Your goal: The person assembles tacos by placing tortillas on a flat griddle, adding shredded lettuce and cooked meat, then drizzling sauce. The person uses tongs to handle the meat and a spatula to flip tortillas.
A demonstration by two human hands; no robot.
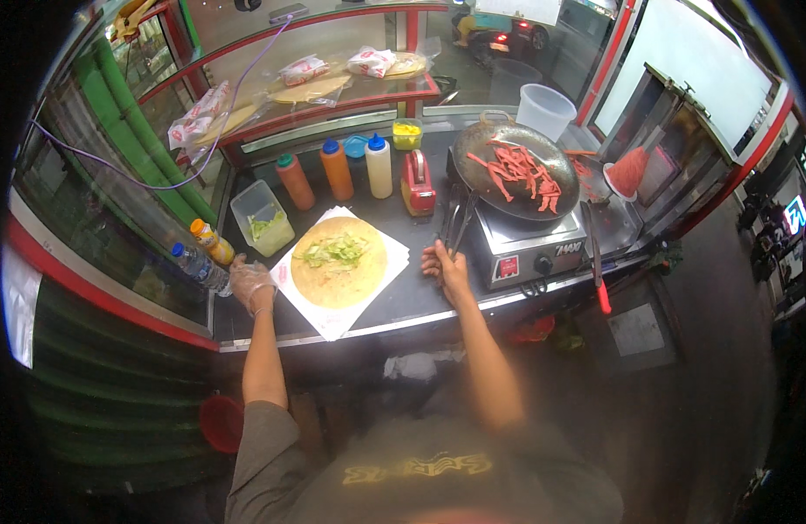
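Note:
A round flatbread [337, 288] lies on white paper sheets [333, 328], with shredded lettuce [340, 251] across its middle. My left hand [251, 285], in a clear plastic glove, rests on the counter at the paper's left corner; its fingers are loosely apart and hold nothing I can see. My right hand [448, 271] closes around the handle end of metal tongs [460, 217]. The tongs point away, beside the steel stove [527, 247]. On the stove sits a dark pan [478, 179] with red meat strips [523, 172].
A clear lettuce tub [254, 203] and small bottles [200, 266] stand left. Three squeeze bottles [337, 171] and a red-handled device [418, 183] line the back. A red-handled knife [600, 281] overhangs the right edge. Beyond the pan stands a meat cone [628, 171].

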